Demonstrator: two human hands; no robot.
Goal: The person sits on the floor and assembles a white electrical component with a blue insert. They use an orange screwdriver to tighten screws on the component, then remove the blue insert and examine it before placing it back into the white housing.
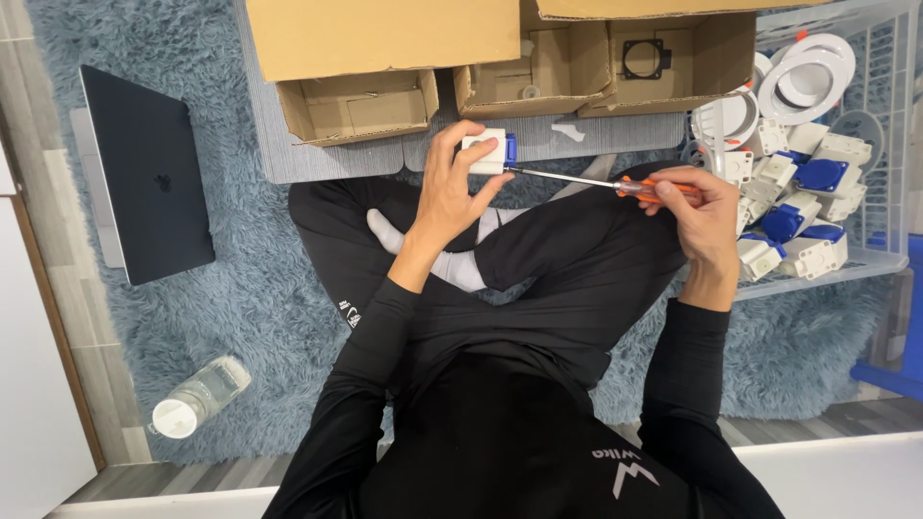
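Two hands work: left hand clamps a white-and-blue socket, right hand grips an orange-handled screwdriver below brown cartons.

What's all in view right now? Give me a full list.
socket box: one, white with blue side, held in left hand
screwdriver: one, orange handle, tip at the socket box
cardboard boxes: several, brown, open, ahead of the knees
crate: one, white wire-sided, right, holding more white and blue sockets and white rings
laptop: one, dark, closed, left on rug
bottle: one, clear, lying lower left
rug: one, blue-grey, shaggy
left hand: grips the socket box
right hand: grips the screwdriver handle
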